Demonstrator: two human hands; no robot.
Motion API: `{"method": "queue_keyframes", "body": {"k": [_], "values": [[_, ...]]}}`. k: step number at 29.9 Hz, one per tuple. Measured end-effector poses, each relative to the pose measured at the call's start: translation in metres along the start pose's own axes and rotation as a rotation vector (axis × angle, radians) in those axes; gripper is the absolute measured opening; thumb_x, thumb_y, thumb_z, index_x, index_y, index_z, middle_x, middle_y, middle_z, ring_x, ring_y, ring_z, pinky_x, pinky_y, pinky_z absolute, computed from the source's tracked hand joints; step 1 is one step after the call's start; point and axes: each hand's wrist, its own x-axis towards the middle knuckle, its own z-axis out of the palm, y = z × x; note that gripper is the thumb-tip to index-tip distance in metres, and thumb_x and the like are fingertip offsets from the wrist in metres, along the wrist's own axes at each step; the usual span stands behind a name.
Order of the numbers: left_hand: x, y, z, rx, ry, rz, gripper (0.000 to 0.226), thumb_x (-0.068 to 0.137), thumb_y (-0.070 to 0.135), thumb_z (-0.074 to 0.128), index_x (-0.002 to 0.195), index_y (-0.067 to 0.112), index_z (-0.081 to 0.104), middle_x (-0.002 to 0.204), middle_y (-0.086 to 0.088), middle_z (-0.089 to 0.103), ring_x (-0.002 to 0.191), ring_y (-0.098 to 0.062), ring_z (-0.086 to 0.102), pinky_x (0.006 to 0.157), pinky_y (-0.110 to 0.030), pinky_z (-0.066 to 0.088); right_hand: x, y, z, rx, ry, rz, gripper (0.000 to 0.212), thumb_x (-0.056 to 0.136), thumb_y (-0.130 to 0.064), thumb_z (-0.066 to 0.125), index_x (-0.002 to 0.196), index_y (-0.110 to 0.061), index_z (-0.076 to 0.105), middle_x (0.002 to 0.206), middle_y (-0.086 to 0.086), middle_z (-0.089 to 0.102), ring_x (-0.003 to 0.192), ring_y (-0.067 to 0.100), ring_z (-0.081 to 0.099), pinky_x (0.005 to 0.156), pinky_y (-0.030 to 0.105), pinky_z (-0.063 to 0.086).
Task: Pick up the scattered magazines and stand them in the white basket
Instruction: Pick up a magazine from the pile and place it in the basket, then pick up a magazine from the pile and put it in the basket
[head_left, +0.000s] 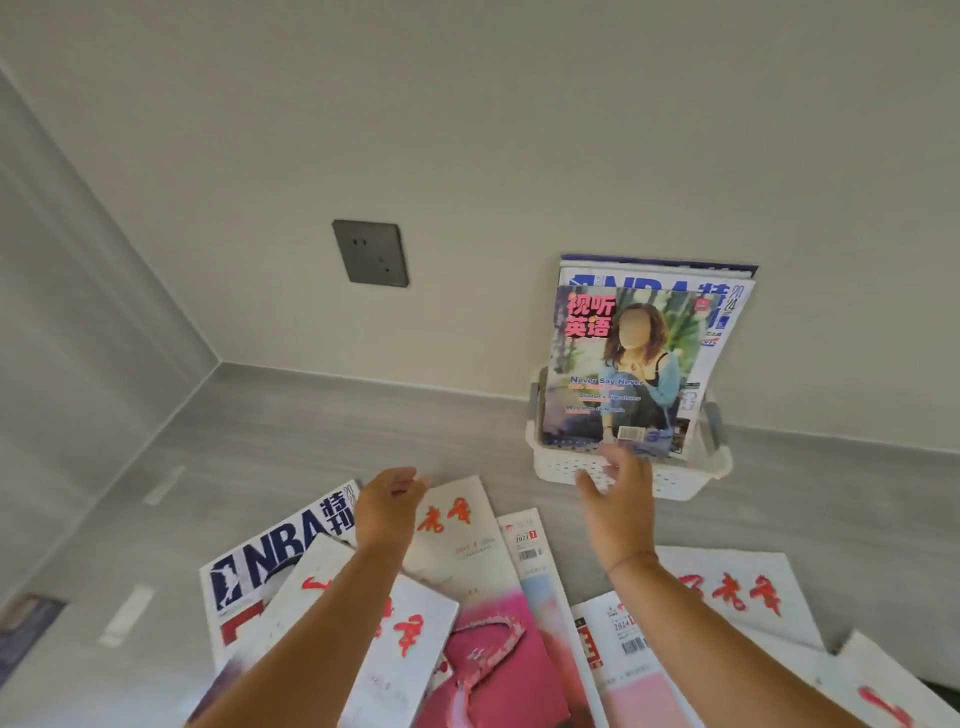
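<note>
A white perforated basket (696, 475) stands on the floor against the wall. Upright in it are a colourful magazine (613, 358) in front and an NBA magazine (727, 312) behind. My right hand (618, 499) hovers just in front of the basket, fingers spread, holding nothing. My left hand (387, 506) is open above the scattered magazines on the floor: an NBA issue (270, 556), a white one with red characters (457, 535), a pink-covered one (498, 654) and several more.
A grey wall socket (370, 253) is on the wall to the left of the basket. The grey floor (234, 447) meets the room corner at the far left. More magazines (737, 592) lie at the right.
</note>
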Motion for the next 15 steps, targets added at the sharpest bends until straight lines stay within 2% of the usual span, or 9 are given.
{"method": "queue_keyframes", "body": {"k": [1, 4, 8, 10, 13, 15], "values": [[-0.005, -0.016, -0.016, 0.035, 0.016, -0.015, 0.031, 0.085, 0.023, 0.066, 0.113, 0.011, 0.065, 0.109, -0.007, 0.07, 0.088, -0.016, 0.062, 0.073, -0.023, 0.049, -0.016, 0.0, 0.01, 0.001, -0.043, 0.016, 0.038, 0.083, -0.006, 0.061, 0.12, -0.008, 0.052, 0.124, 0.01, 0.046, 0.108, 0.023, 0.054, 0.093, 0.032, 0.045], [-0.022, -0.061, -0.061, 0.053, 0.037, -0.073, 0.032, 0.085, 0.023, 0.065, 0.114, 0.012, 0.065, 0.112, -0.007, 0.069, 0.089, -0.017, 0.061, 0.065, -0.023, 0.046, -0.067, 0.001, 0.039, -0.009, -0.145, 0.076, 0.04, 0.083, -0.008, 0.062, 0.121, -0.007, 0.05, 0.122, 0.013, 0.048, 0.106, 0.024, 0.055, 0.089, 0.033, 0.046], [-0.049, -0.11, -0.111, 0.144, 0.052, -0.076, 0.033, 0.083, 0.026, 0.068, 0.113, 0.013, 0.066, 0.112, -0.006, 0.07, 0.092, -0.019, 0.062, 0.079, -0.027, 0.046, -0.132, 0.004, 0.07, -0.037, -0.275, 0.147, 0.042, 0.083, -0.014, 0.064, 0.123, -0.01, 0.049, 0.122, 0.008, 0.052, 0.105, 0.021, 0.057, 0.086, 0.029, 0.051], [-0.059, -0.128, -0.131, 0.159, 0.059, -0.092, 0.032, 0.082, 0.023, 0.07, 0.111, 0.011, 0.067, 0.114, -0.009, 0.068, 0.098, -0.023, 0.062, 0.082, -0.029, 0.045, -0.161, 0.006, 0.08, 0.001, -0.31, 0.2, 0.035, 0.082, -0.012, 0.065, 0.114, -0.01, 0.051, 0.114, 0.009, 0.057, 0.099, 0.021, 0.061, 0.078, 0.025, 0.053], [-0.07, -0.151, -0.154, 0.224, 0.056, -0.118, 0.033, 0.081, 0.019, 0.069, 0.113, 0.01, 0.066, 0.119, -0.014, 0.064, 0.104, -0.029, 0.06, 0.086, -0.035, 0.046, -0.195, 0.007, 0.092, 0.062, -0.319, 0.259, 0.028, 0.08, -0.006, 0.067, 0.103, -0.009, 0.052, 0.109, 0.008, 0.062, 0.101, 0.019, 0.062, 0.073, 0.022, 0.055], [-0.077, -0.162, -0.163, 0.27, 0.037, -0.121, 0.034, 0.08, 0.02, 0.07, 0.112, 0.01, 0.067, 0.117, -0.015, 0.064, 0.103, -0.03, 0.06, 0.089, -0.038, 0.047, -0.21, 0.007, 0.098, 0.028, -0.291, 0.254, 0.029, 0.078, -0.005, 0.069, 0.102, -0.009, 0.053, 0.109, 0.007, 0.062, 0.103, 0.019, 0.06, 0.078, 0.027, 0.056]]}}
